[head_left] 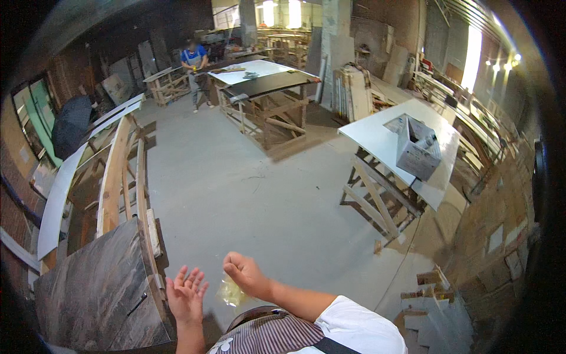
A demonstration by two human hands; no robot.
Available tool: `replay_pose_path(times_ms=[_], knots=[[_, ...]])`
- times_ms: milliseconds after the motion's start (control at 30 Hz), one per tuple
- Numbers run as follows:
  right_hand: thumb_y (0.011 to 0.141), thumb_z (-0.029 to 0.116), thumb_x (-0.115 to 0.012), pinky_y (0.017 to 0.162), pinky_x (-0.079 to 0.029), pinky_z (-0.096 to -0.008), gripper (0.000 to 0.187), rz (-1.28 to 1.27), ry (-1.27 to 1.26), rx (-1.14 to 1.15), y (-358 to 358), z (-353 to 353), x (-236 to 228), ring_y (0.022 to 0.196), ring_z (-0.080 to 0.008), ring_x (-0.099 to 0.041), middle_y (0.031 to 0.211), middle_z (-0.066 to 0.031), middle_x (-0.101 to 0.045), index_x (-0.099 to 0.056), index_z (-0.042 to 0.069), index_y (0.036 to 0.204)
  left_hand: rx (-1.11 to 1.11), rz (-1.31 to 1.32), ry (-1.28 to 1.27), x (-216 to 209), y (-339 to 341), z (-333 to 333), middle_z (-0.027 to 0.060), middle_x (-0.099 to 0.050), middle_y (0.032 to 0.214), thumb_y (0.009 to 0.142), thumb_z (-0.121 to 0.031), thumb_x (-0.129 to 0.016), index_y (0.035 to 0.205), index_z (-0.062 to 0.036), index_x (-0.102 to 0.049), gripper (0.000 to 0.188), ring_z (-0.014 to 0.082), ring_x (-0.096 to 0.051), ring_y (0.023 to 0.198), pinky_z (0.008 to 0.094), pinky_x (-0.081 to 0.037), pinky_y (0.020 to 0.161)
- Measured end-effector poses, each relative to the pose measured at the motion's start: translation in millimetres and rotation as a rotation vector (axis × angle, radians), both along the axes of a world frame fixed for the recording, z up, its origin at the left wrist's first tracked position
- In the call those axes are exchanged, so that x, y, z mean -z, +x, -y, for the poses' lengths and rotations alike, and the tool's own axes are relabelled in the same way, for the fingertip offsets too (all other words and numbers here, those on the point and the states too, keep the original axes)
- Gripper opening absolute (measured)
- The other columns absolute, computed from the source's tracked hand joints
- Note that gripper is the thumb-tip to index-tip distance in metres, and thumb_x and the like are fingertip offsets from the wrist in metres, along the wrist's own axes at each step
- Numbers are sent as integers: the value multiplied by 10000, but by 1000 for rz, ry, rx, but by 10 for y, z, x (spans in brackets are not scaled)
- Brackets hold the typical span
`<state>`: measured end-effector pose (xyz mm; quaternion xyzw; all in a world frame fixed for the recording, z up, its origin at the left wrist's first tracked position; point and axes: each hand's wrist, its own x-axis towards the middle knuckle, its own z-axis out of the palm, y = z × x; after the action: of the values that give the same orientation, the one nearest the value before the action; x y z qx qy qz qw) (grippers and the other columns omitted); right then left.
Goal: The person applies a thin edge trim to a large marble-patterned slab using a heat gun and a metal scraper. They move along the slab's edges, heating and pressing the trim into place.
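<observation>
Low in the view, in front of my body, both hands are raised. My left hand is open with its fingers spread, palm up and holding nothing. My right hand is closed in a fist. A small crumpled, see-through yellowish plastic bag hangs below it, gripped by the fingers; what the bag contains, if anything, is too unclear to tell. Left of my left hand lies a dark, stone-patterned panel with a slim black tool on it, too small to name.
A long wooden frame runs along the left. A white-topped table on the right bears a box. Farther off stand a table with a black panel and a person in blue. Offcuts lie lower right.
</observation>
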<state>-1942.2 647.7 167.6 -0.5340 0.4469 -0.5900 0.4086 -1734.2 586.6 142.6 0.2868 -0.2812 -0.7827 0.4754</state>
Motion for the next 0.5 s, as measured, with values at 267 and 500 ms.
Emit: replay_pose_path(times_ms=[267, 500], knots=[[813, 630, -603, 1036, -324, -523, 801, -516, -369, 26, 408, -54, 391, 1257, -359, -452, 1294, -218, -503, -430, 71, 1361, -13, -100, 189, -3, -308, -163, 157, -566, 1230, 872, -709, -462, 1327, -76, -475, 779, 271, -594, 1087, 442, -537, 862], [944, 325, -596, 1030, -399, -462, 539, 294, 21, -382, 421, -209, 333, 1179, -233, -536, 1306, -136, -539, -435, 29, 1365, -11, 136, -41, 128, 304, 163, 107, -632, 1001, 947, -368, -544, 1185, -21, -566, 422, 214, -644, 864, 383, -555, 747]])
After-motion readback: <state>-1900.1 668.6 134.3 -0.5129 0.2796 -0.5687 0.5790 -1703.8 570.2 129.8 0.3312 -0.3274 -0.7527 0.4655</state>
